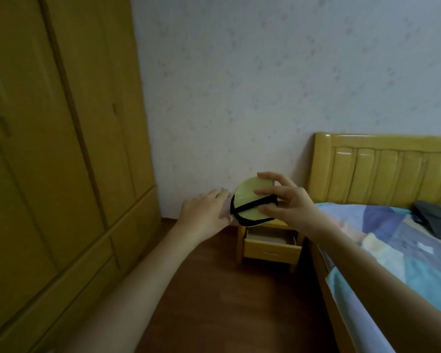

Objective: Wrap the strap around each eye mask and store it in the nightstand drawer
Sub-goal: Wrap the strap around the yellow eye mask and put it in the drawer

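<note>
Right hand [288,200] pinched the folded mask [250,202], thumb and fingers curled round its right end. Mask was yellow-green, folded to a rounded half, black strap [255,203] crossing its face on a diagonal from lower left to upper right. Held in the air, above and in front of the nightstand [267,240], not touching it.

Left hand [205,212] had its fingers straight, gripping nothing. Its fingertips lay at the mask's left edge where the strap loops round; whether they touched it I couldn't tell.

Key relation: mask's long axis ran roughly left to right between the two hands, tilted with the strap. Drawer [270,242] sat pulled open directly below the mask, slightly nearer the camera. So the drop path was mostly straight down. Right hand was the nearer one to the drawer and already had the hold; the left was off to the side.

Judged: wrap looked done or nearly so, the strap seemed snug across the mask. Next move probably lowering it into the drawer with the right hand. Risk: strap slipping off the rounded edge on release.

Drawer contents unclear, something pale inside. A dark item [433,217] lay on the bed [392,250], maybe another mask, too blurred to say. Wardrobe [61,149] at left.
</note>
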Motion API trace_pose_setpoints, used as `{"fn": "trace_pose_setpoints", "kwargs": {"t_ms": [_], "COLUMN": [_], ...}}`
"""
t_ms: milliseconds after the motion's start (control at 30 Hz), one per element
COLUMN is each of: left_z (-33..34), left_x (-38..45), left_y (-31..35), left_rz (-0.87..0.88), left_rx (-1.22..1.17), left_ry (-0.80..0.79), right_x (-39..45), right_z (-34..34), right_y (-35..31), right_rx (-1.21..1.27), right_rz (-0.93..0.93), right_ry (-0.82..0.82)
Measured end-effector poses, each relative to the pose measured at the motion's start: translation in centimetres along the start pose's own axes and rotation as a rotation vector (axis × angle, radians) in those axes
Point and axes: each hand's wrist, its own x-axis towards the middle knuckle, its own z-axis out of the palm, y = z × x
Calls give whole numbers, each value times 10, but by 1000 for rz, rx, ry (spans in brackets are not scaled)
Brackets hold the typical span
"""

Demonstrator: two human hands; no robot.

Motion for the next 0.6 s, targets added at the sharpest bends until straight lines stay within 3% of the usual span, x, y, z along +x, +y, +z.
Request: {"fn": "trace_pose_setpoints", "kwargs": {"t_ms": [333,467,600], "left_z": [114,178,250], "left_x": [206,290,367], "left_y": [-25,-25,-28], "left_rz": [50,35,-4], "left_rx": [-244,-385,-374], "left_ry": [-155,-233,-290], "right_x": [115,167,222], "right_z": [-38,-63,-80], "right_y": [152,237,333], "right_rx": [14,8,11], "right_rz": [147,190,245], "right_ry": [88,90,58]}}
